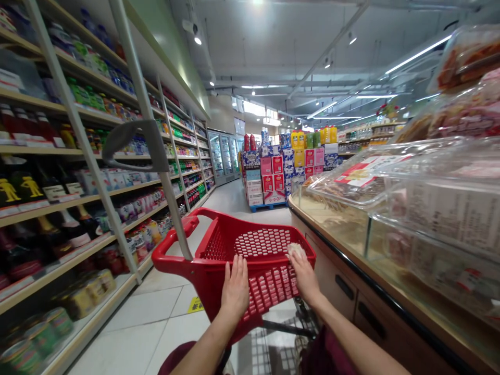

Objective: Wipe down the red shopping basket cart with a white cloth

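A red plastic shopping basket cart point(183, 237) with perforated walls stands right in front of me. My left hand point(236, 286) lies on its near rim, fingers stretched out and close together, holding nothing. Further right, my right hand point(305, 276) rests at the basket's right end, its fingers pressing a crumpled white wad point(296, 249), a tissue or thin cloth, against the rim. A grey metal pole point(167, 192) with a dark grey plastic handle point(133, 146) rises at the cart's left side. The basket's floor is mostly hidden behind its near wall.
Shelves point(58, 200) of bottles and cans line the left. On the right, a counter point(344, 234) carries clear plastic food packs point(363, 172), close to the cart. Stacked drink cartons point(273, 174) on a blue pallet stand ahead. A tiled aisle point(230, 200) leads toward glass-door fridges point(224, 151).
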{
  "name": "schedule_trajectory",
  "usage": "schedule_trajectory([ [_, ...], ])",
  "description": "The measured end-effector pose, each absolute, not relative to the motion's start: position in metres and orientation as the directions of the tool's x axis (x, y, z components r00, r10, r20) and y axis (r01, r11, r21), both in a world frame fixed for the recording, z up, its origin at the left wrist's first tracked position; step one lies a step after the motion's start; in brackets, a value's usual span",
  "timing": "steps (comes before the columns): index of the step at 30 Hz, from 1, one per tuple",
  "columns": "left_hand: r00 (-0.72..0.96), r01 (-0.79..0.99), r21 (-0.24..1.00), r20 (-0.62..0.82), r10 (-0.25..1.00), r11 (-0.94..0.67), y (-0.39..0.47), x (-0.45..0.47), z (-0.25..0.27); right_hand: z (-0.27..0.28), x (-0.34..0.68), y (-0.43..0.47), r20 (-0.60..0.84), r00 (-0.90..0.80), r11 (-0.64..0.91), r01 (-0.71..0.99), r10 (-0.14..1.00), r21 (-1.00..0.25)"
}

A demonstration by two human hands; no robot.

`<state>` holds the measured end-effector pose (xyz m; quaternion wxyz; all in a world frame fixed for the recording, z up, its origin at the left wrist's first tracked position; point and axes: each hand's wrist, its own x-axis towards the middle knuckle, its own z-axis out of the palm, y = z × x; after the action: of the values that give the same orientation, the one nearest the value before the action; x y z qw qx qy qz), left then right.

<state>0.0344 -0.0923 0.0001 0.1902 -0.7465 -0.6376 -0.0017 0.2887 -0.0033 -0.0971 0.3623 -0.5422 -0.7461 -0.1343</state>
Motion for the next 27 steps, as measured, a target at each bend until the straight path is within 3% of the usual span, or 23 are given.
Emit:
schedule_trajectory([
  [2, 0.195, 0.951, -0.284, 0.261, 0.945, -0.118, -0.091, 0.036, -0.003, -0.096, 0.291, -0.002, 0.696, -0.182, 0.424, 0.885, 0.695, -0.193],
  [6, 0.201, 0.95, -0.291, 0.289, 0.936, -0.114, -0.09, 0.037, -0.007, -0.089, 0.294, 0.0, 0.681, -0.03, 0.298, 0.912, 0.731, -0.28],
  [11, 0.192, 0.947, -0.309, 0.329, 0.925, -0.086, -0.09, 0.036, -0.011, -0.086, 0.25, -0.008, 0.729, -0.295, 0.561, 0.815, 0.618, -0.145],
  [13, 0.217, 0.942, -0.319, 0.332, 0.918, -0.107, -0.09, 0.034, -0.012, -0.085, 0.247, -0.008, 0.714, -0.333, 0.584, 0.801, 0.616, -0.131],
  [17, 0.219, 0.942, -0.32, 0.357, 0.908, -0.102, -0.09, 0.034, -0.015, -0.08, 0.255, -0.006, 0.696, -0.136, 0.406, 0.882, 0.705, -0.238],
  [19, 0.214, 0.945, -0.314, 0.369, 0.905, -0.096, -0.09, 0.034, -0.015, -0.079, 0.244, -0.009, 0.71, -0.149, 0.429, 0.873, 0.688, -0.232],
  [23, 0.232, 0.945, -0.301, 0.344, 0.91, -0.128, -0.093, 0.033, -0.013, -0.08, 0.218, -0.016, 0.768, -0.317, 0.623, 0.771, 0.556, -0.132],
  [27, 0.253, 0.946, -0.279, 0.325, 0.911, -0.163, -0.094, 0.032, -0.011, -0.081, 0.232, -0.013, 0.769, -0.166, 0.504, 0.834, 0.617, -0.224],
])
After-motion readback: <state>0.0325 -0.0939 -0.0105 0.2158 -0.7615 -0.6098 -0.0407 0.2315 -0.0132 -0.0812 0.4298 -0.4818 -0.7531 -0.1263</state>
